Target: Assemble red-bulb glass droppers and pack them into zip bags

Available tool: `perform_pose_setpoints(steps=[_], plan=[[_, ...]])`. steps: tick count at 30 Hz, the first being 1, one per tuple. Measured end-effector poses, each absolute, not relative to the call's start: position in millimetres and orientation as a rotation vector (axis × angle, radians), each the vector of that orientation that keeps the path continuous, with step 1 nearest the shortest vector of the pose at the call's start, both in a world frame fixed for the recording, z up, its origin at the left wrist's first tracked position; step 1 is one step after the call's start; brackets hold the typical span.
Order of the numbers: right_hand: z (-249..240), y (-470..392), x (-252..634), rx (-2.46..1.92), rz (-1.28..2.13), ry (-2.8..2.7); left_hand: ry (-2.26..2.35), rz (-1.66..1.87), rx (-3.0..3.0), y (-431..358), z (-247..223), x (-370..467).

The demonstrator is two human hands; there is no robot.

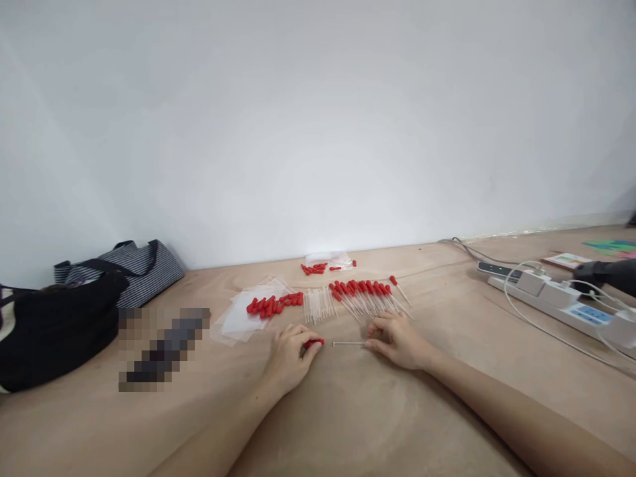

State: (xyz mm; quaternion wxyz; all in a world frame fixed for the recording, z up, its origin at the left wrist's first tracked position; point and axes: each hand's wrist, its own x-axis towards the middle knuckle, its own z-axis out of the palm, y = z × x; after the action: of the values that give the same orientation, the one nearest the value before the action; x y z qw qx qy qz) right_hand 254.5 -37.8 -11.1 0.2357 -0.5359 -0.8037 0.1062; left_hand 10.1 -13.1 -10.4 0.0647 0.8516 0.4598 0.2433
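Observation:
Between the thumb and fingers of my left hand [291,354] is a red rubber bulb [315,342], its end pointing right. My right hand [395,339] pinches a thin clear tube [346,344], which points left at the bulb with a small gap between them. Behind my hands lie a pile of loose red bulbs [271,306] on clear plastic bags [237,320], a row of bare clear tubes [318,305], and several droppers with red bulbs fitted [370,298].
Near the wall are more red bulbs [314,269] on a clear bag. A striped bag [144,271], a black bag [69,331] and a blurred dark object [166,348] lie left. On the right are a white power strip [561,308] with cables and a card [568,261].

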Motion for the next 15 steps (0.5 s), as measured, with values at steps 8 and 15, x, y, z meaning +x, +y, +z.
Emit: perform_pose_setpoints(steps=[8,15], plan=[[-16,-21,231,-1.474,0.418,-2.242,1.348,0.689,2.593,-18,-14,23],[-26,-33,226,-1.377,0.239,-2.088,1.375,0.763,2.534,-19,-13,18]])
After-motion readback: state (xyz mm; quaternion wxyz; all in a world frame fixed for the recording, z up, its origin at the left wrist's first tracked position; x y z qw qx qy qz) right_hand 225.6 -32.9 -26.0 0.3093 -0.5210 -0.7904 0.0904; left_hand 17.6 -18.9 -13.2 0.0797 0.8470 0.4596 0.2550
